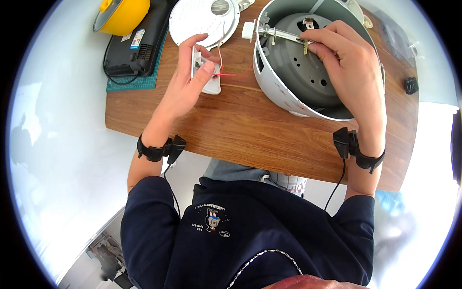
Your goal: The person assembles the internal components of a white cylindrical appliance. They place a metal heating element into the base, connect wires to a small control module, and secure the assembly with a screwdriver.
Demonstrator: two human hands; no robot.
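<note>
The person wears a dark navy sweatshirt (250, 231) with a small printed picture on the chest and sleeves pushed up above the elbows. Below the sweatshirt hem, light blue jeans (231, 169) show. Each wrist carries a black strap with a boxy black unit (347, 142); a thin black cable (335, 189) runs from each toward the sleeves.

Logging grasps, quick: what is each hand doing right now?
Left hand: closed on a small white switch housing with red wires.
Right hand: pinching a metal strip inside the cooker shell.
</note>
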